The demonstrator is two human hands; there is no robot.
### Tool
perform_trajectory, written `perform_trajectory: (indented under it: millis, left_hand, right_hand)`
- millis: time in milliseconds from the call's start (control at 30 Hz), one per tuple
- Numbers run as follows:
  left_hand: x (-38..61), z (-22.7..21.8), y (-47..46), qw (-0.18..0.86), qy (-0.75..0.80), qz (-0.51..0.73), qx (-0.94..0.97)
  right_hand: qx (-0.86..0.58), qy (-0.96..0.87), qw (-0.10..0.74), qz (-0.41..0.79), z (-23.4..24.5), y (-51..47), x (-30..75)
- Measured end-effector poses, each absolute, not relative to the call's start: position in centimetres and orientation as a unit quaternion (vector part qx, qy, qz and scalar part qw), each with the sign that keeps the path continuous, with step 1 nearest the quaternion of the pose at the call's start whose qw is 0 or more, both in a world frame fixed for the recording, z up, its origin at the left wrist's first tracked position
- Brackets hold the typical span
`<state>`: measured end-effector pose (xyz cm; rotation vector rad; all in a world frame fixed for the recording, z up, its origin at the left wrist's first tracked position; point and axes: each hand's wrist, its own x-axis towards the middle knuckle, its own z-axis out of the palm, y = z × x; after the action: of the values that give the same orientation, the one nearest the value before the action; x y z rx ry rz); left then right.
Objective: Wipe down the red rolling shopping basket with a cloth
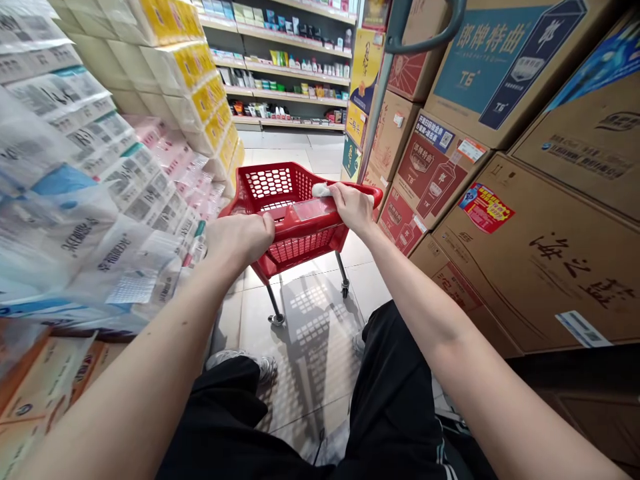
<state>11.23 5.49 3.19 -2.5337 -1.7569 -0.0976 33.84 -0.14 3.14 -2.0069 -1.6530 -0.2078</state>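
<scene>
A red plastic shopping cart (305,241) stands in front of me, its lattice basket holding nothing that I can see. My left hand (241,237) is closed around the left end of its handle. On the right part of the handle rests my right hand (354,204), fingers wrapped over the bar. A crumpled white wad (321,190), perhaps tissue or cloth, pokes out beside the right fingers. Between the two hands, a clear label panel (313,209) shows on the handle.
Wrapped tissue packs (190,87) are stacked high on the left, close to the cart. Cardboard cartons (565,253) form a wall on the right, with a grey metal pole (379,100) beside them. Shelves (295,67) of bottles and tubes cross the aisle's far end. Tiled floor (310,347) lies below.
</scene>
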Motion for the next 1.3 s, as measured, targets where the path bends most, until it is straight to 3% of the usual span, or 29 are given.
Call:
perform_trajectory:
  millis: [200,533,900,1300]
  left_hand:
    - [11.6,2.9,5.7,0.050,-0.560,-0.036,-0.826]
    - [12.5,3.1,4.1,0.061,-0.565,-0.076,-0.819]
    - [12.8,3.1,3.9,0.053,-0.582,-0.102,-0.805]
    - [12.3,3.0,4.5,0.050,-0.562,-0.105,-0.819]
  right_hand:
    - [-0.680,-0.672,0.271,-0.109,3.2,-0.4,29.5]
    - [-0.669,-0.720,0.187,-0.011,4.9,4.8,30.0]
    - [-0.692,-0.669,0.251,-0.106,4.0,1.9,28.6]
    - [-0.636,-0.721,0.269,-0.061,2.1,-0.3,26.5]
